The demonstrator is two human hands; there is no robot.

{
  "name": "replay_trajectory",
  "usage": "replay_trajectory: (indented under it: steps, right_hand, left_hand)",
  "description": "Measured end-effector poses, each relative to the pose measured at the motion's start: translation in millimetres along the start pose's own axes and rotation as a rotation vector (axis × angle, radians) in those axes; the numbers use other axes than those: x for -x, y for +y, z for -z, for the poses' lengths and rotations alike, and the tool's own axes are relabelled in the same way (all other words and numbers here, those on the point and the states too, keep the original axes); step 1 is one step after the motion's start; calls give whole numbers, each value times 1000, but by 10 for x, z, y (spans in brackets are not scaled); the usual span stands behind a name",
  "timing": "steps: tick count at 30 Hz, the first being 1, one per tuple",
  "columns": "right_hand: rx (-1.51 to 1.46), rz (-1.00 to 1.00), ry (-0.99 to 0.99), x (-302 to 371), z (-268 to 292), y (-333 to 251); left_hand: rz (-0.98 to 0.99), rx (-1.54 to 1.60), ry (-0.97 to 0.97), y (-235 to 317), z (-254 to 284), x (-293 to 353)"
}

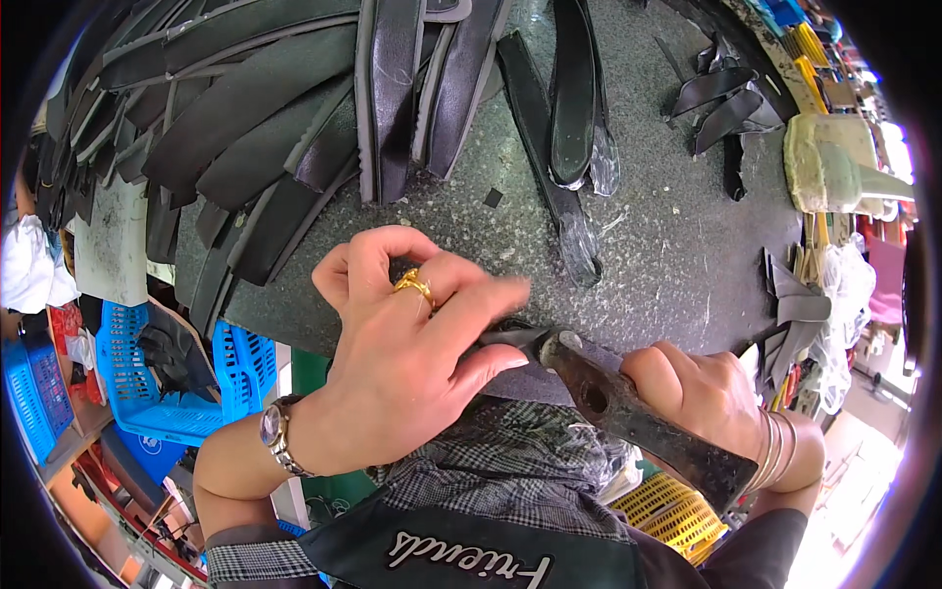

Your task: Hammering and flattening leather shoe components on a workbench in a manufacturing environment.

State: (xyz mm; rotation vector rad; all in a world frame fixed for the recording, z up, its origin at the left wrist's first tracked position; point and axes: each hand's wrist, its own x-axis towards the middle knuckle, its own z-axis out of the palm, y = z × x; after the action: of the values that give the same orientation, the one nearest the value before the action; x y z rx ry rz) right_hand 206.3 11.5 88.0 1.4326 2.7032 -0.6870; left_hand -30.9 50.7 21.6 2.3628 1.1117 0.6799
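Note:
My right hand (702,388) is closed around the handle of a hammer, which the hand and the head mostly hide. The worn, dark hammer head (667,437) slants across in front of it, its upper end beside a dark strip (515,336) at the table's near edge. My left hand (392,353), with a gold ring and a wristwatch, hovers by that strip. Its thumb and bent fingers are apart, and one fingertip is smeared by motion. A grey-violet piece (530,385) lies below the thumb.
Many black leather-like strips (265,118) are piled at the far left of the dark speckled table (667,226). Looped strips (572,108) lie at the middle back, cut scraps (721,103) at the right. A glue-crusted pale container (824,162) stands at the right rim. Blue baskets (177,412) sit lower left.

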Motion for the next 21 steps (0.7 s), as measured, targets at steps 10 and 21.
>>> replay_trajectory:
  steps: [10, 21]
  right_hand:
    - [-186, -105, -142, -38, 210, 8]
    - [-41, 62, 11, -305, 209, 72]
  left_hand:
    - [-231, -319, 86, 13, -71, 165]
    - [-193, -242, 168, -34, -154, 301]
